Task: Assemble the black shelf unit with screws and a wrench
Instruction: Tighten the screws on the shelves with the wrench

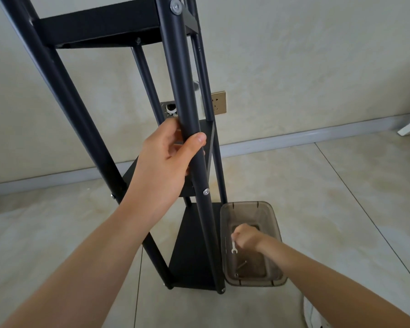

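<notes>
Pale tiled floor (pixel 317 221) and a cream wall frame the black shelf unit (pixel 100 29), standing upright with silver screws (pixel 206 192) seated in its posts. Left hand (pixel 168 159) wraps the near post, steadying it. Right hand (pixel 245 236) reaches into the smoky plastic bin (pixel 273 223) beside the base, pinching the small wrench (pixel 233 247). Looks like tightening comes next: lift the wrench to a screw head.

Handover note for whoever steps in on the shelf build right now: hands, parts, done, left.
Left hand: grips the front post of the black shelf unit, steadying it upright.
Right hand: down in the brown plastic bin by the unit's foot, holding the small wrench.
Done: shelves mounted; screws show at visible joints.
Left: tightness of the screws cannot be judged; check each joint.
</notes>
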